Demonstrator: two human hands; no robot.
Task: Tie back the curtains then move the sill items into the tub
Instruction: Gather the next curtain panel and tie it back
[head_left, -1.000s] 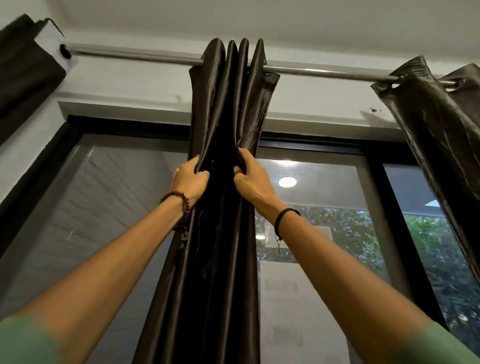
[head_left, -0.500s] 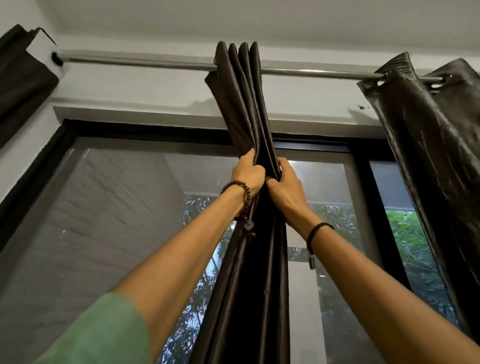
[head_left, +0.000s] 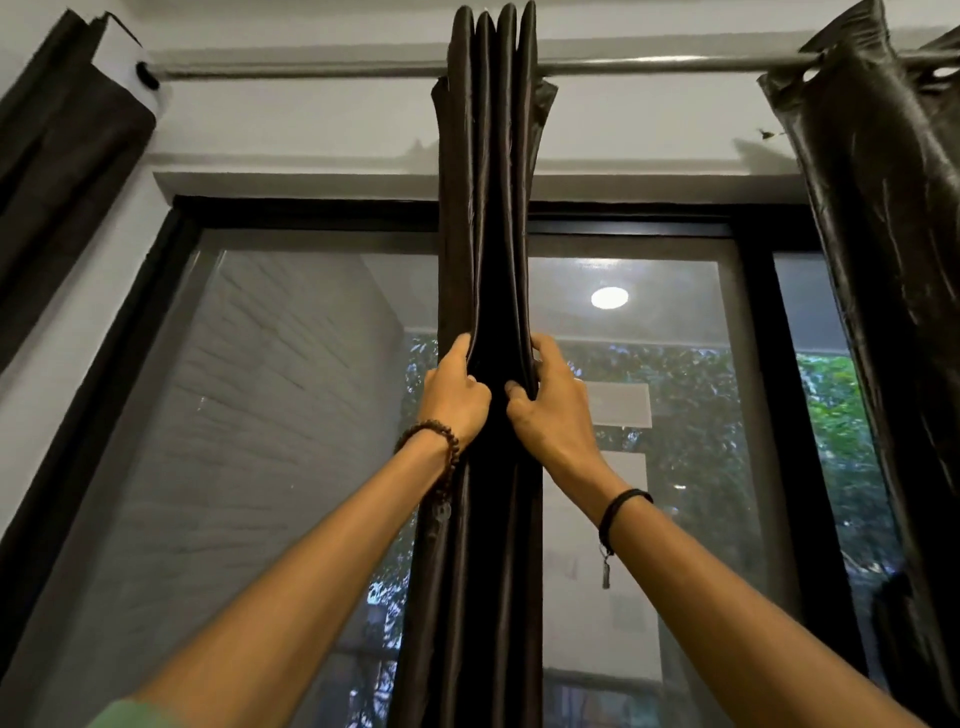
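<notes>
the gathered curtain (head_left: 485, 208) had swung back to hang straight at mid-rod (head_left: 311, 70) — left hand (head_left: 454, 400) and right hand (head_left: 553, 415) both stayed clenched round its folds. bunched, not yet tied — sill items out of view.

The centre is taken up by the bunched middle curtain (head_left: 488, 208), gripped on either side by the left hand (head_left: 457, 400) and the right hand (head_left: 550, 410). Upward passage at 12 o'clock is barred by the rod (head_left: 311, 70). Open room is left at 9 o'clock, bounded at 10 o'clock by the left curtain (head_left: 57, 171). Another gap at 3 o'clock is closed off by the right curtain (head_left: 883, 234). Forward reach is stopped everywhere by the window glass (head_left: 291, 415).
</notes>
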